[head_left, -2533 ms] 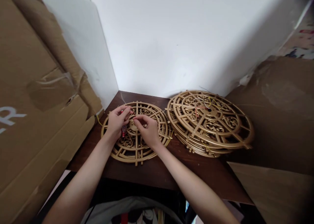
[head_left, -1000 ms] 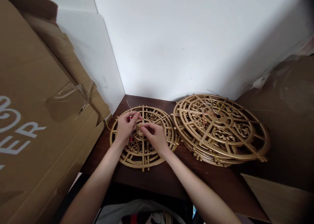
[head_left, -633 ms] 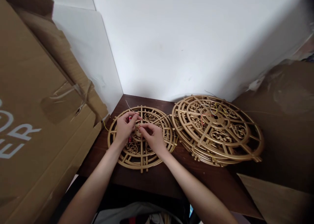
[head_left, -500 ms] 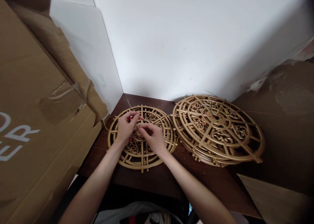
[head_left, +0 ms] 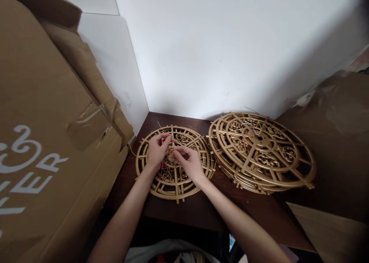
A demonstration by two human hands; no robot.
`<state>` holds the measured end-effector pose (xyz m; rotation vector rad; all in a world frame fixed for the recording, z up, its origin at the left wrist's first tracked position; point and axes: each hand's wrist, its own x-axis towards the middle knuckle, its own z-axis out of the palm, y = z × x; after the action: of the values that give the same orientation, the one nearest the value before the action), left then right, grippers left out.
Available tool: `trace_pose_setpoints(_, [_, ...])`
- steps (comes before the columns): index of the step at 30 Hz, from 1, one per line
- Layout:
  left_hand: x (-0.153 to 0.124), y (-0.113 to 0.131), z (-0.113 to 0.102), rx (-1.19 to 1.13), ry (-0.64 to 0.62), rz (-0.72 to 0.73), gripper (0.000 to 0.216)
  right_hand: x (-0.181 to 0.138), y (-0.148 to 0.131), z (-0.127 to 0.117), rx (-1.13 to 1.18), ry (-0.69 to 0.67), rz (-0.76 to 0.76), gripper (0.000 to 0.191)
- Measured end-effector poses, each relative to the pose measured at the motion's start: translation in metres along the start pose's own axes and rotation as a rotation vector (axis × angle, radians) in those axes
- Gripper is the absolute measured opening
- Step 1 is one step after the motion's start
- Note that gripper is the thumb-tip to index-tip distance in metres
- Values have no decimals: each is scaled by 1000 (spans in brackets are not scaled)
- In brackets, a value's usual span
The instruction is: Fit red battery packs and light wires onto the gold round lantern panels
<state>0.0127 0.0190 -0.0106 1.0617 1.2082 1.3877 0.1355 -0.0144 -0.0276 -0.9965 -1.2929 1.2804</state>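
Observation:
A round gold-coloured openwork panel (head_left: 178, 196) with scrollwork lies flat before me. Both my hands are over its centre. My left hand (head_left: 159, 149) is closed around a slim red-handled tool (head_left: 163, 164), whose kind I cannot make out, while its thumb and forefinger are pinched together. Facing it, my right hand (head_left: 188, 161) has thumb and forefinger pinched close to the left fingertips. Whatever is between those right fingers is too small to name. A thin pale wire (head_left: 160, 125) sticks up behind my left hand.
To the right, several similar gold panels (head_left: 261, 161) are stacked, with yellow and white wires on top. They stand on a dark brown tabletop (head_left: 198, 211). A large cardboard box (head_left: 66, 113) rises at left, more cardboard (head_left: 337, 148) at right, a white wall (head_left: 201, 55) behind.
The whole scene has shifted slightly right in view as the camera turned left. My hands stay pinched over the panel's centre, with hardly any change in grip.

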Motion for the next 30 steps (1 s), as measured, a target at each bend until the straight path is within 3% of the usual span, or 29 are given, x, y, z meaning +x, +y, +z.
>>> trace_pose_setpoints(11, [-1, 1, 1, 30, 20, -10, 25, -2, 2, -4, -60, -65, -19, 23])
trace_pose_setpoints(20, [-6, 5, 3, 41, 26, 42, 27, 0, 4, -8, -168, -103, -169, 20])
trace_pose_setpoints(30, [-6, 4, 0, -52, -3, 79, 25, 3, 0, -10, -81, -20, -167, 26])
